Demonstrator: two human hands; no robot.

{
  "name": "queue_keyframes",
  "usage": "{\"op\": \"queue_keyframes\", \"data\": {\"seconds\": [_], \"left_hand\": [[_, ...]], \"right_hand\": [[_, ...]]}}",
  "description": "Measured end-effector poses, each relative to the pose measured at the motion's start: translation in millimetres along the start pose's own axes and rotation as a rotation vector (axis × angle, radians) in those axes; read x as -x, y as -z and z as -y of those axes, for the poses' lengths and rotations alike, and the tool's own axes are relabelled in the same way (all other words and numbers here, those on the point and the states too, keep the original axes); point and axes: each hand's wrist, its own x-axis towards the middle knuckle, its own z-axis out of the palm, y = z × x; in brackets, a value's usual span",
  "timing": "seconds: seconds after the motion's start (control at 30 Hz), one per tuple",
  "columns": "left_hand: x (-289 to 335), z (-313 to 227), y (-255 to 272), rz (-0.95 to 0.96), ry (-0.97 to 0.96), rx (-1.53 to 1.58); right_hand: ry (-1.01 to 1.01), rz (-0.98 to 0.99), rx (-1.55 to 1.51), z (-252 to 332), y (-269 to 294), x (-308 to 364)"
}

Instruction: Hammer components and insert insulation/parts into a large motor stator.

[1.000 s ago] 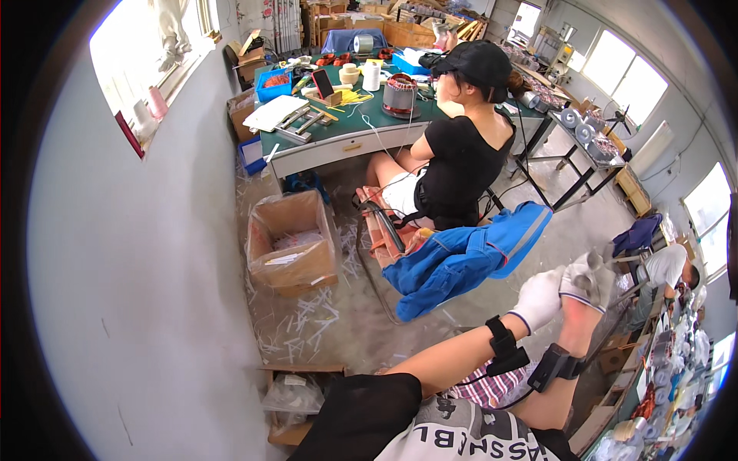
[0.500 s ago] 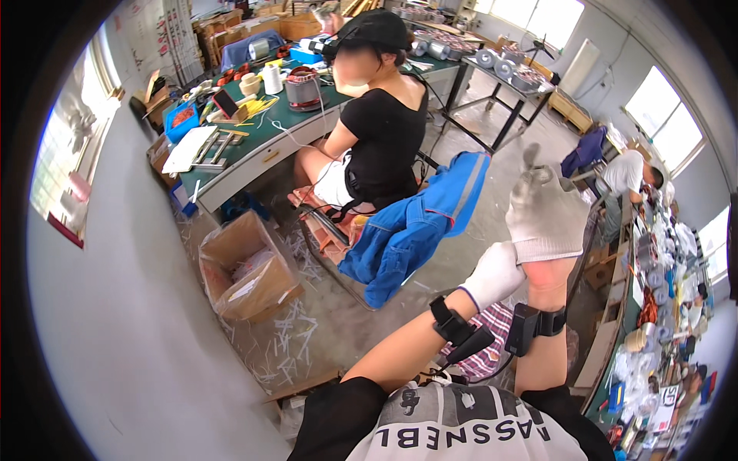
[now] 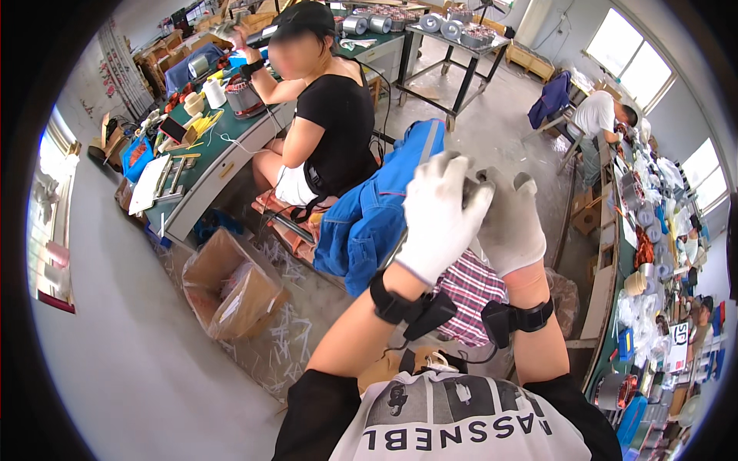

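Observation:
My left hand (image 3: 442, 219) wears a white knit glove and is raised in front of my chest. Its fingers are loosely bent, with the thumb standing off toward the other hand, and nothing shows in it. Close beside it on the right is my right hand (image 3: 513, 227), in a glove with a greyer palm side. Those fingers bend at the tips and stand apart, holding nothing visible. At the fingertips the two gloves overlap in view; whether they touch I cannot tell. Black straps with small boxes (image 3: 430, 313) circle both wrists.
Ahead sits a person in black (image 3: 334, 115) at a green-topped bench (image 3: 219, 146). A blue jacket (image 3: 369, 215) hangs over that chair. On the left stands an open cardboard box (image 3: 231, 288) among paper scraps. A cluttered bench (image 3: 626, 269) runs along the right. Plaid cloth (image 3: 469, 296) lies below my hands.
My left hand has let go of the right glove's cuff and moved up and left. My right hand has come lower. The seated person's arm is now raised, and the view has shifted right.

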Motion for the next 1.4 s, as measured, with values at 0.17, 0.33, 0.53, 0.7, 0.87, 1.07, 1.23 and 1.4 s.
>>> {"op": "queue_keyframes", "data": {"seconds": [0.17, 0.33, 0.53, 0.7, 0.87, 1.07, 1.23, 1.4], "left_hand": [[7.1, 37.4, -6.9, 0.344, 0.358, 0.403], [8.2, 3.9, -4.6, 0.131, 0.086, 0.133], [64.5, -33.6, -26.2, 0.386, 0.08, 0.219], [68.6, -29.4, -39.5, 0.306, 0.152, 0.367], [56.1, -28.9, -27.8, 0.584, 0.249, 0.74], [46.3, -16.8, -23.1, 0.623, 0.198, 0.08], [40.4, -31.3, -45.2, 0.356, 0.267, 0.02], [38.1, -28.2, -66.1, 0.144, 0.28, 0.328]], "right_hand": [[-0.179, -0.081, -0.034, -12.6, 4.4, 1.9], [-0.233, -0.508, 0.27, -15.3, 35.1, -6.9], [-0.145, -0.483, 0.213, -26.2, 52.8, -8.6], [-0.159, -0.44, 0.11, -30.8, 72.9, -17.3], [-0.074, -0.403, -0.055, -30.3, 84.9, -16.4], [0.073, -0.527, -0.634, 1.6, 6.5, -25.0], [0.218, 0.047, -1.18, 15.2, 47.0, -22.5], [0.29, 0.177, -1.228, 25.9, 26.8, -13.7]]}}
